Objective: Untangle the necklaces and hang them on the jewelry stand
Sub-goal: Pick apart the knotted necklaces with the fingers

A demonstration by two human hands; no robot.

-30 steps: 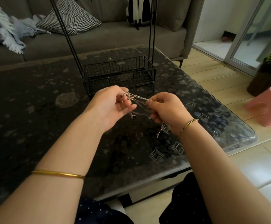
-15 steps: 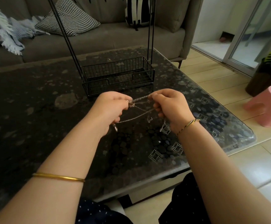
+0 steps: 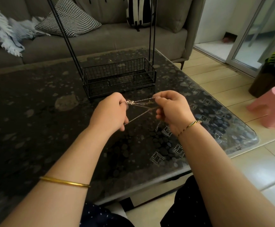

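Thin silver necklaces point(image 3: 141, 104) stretch in a tangle between my two hands above the dark table point(image 3: 35, 112). My left hand point(image 3: 110, 112) pinches a knotted cluster of chain at its fingertips, and a strand runs down to its lower fingers. My right hand point(image 3: 172, 108) grips the other ends, with a piece dangling below it. The black wire jewelry stand point(image 3: 118, 77) sits just beyond my hands, its basket base on the table and its thin uprights rising out of the top of the view.
A grey sofa point(image 3: 100, 38) with a houndstooth cushion point(image 3: 69, 22) and a pale blanket point(image 3: 7, 35) lies behind the table. A pink stool point(image 3: 272, 107) stands on the tiled floor at right. The table's rounded glass edge point(image 3: 248, 141) is close to my right arm.
My hands have drawn apart, pulling the chains taut between them. The pendant that hung below my left hand is no longer visible.
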